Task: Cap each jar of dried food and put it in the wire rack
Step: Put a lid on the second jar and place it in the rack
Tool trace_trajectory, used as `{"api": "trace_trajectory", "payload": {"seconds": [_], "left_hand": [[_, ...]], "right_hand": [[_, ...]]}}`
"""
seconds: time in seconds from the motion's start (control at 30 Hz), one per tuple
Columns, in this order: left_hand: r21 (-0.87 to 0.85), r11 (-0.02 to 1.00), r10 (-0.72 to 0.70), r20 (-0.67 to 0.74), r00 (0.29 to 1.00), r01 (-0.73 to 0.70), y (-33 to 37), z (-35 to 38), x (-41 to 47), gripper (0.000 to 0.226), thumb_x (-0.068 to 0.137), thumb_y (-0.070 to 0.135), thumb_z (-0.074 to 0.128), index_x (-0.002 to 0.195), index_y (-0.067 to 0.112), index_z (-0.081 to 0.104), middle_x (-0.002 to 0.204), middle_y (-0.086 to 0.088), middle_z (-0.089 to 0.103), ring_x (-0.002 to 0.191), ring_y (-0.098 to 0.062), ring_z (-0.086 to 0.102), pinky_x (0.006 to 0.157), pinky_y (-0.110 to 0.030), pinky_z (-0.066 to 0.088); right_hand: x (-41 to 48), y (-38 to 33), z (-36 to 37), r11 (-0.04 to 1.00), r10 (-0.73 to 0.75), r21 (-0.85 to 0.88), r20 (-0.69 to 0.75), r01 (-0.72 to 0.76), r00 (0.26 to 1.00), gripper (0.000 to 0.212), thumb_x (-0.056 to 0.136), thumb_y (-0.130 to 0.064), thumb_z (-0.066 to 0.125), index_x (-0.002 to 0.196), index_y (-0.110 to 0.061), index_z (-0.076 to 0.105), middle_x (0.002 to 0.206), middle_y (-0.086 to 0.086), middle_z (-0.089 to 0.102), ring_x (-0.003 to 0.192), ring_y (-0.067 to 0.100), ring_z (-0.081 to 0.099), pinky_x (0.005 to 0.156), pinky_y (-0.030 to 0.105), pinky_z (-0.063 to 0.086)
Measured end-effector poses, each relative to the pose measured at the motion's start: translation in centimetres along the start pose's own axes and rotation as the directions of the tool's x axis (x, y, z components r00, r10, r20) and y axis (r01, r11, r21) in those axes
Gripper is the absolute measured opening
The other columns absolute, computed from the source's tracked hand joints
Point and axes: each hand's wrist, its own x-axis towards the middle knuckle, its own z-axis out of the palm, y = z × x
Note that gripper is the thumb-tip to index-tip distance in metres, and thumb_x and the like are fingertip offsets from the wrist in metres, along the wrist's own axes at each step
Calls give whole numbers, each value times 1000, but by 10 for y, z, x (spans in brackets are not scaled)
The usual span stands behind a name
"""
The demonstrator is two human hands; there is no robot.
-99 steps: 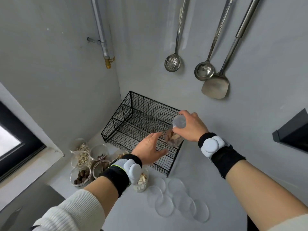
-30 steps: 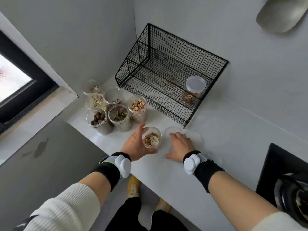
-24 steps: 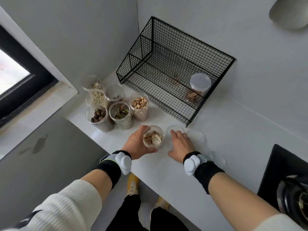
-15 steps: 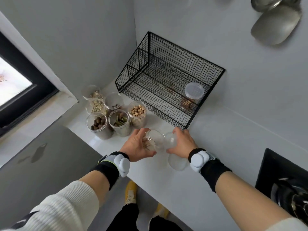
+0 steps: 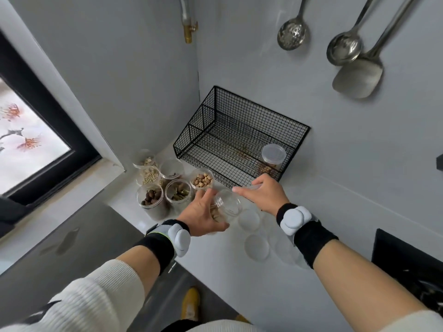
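Observation:
My left hand grips a clear open jar of pale dried slices, tilted with its mouth toward the right, above the white counter. My right hand holds a clear round lid by its edge just right of the jar's mouth, apart from it. The black wire rack stands in the corner behind, with one capped jar at its right end. Several open jars stand left of the rack, among them a jar of round nuts and a jar of dark brown pieces.
Several loose clear lids lie on the counter under my right wrist. Steel ladles and a spatula hang on the wall above the rack. A black stove edge sits at the right. A window is on the left.
My left hand has lifted and tilted the jar of pale slices off the counter. My right hand picked a lid off the counter and raised it beside the jar's mouth. The view tilted upward.

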Motion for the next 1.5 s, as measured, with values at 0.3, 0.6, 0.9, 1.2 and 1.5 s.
{"api": "trace_trajectory", "payload": {"seconds": [0.3,0.6,0.9,1.2,1.5], "left_hand": [[49,997,66,-2,998,-66,17,-22,5,99,66,71,78,143,27,35,113,2,43,96,-19,53,82,-37,53],[28,997,70,46,996,-72,18,-33,4,98,68,65,82,147,29,37,118,1,44,105,-20,53,94,-42,54],[68,993,93,34,995,-95,24,-39,6,100,68,61,86,150,29,39,117,0,42,103,-21,54,94,-41,54],[62,991,114,11,993,-115,25,-41,4,99,68,64,83,149,29,40,113,0,43,101,-21,52,93,-42,53],[68,992,108,29,994,-110,23,-42,3,102,67,65,83,150,28,36,114,0,41,100,-20,53,90,-39,53]], "right_hand": [[-9,-27,8,996,-70,-38,263,83,962,75,89,-86,45,133,-26,47,122,2,62,115,24,61,101,47,50],[0,-31,-15,977,-209,72,496,200,843,64,95,-31,79,153,-34,51,120,6,58,98,19,69,75,28,63],[-1,-38,-14,989,-147,54,472,138,869,55,87,-58,77,136,-38,63,116,8,62,101,27,75,81,43,68],[-4,-43,-17,939,96,-344,310,18,946,120,71,-105,16,105,-7,74,78,13,80,65,25,79,67,39,67],[-7,-51,-26,990,-26,-112,452,86,892,84,87,-77,64,152,-31,38,103,16,74,79,23,82,74,38,68]]}}
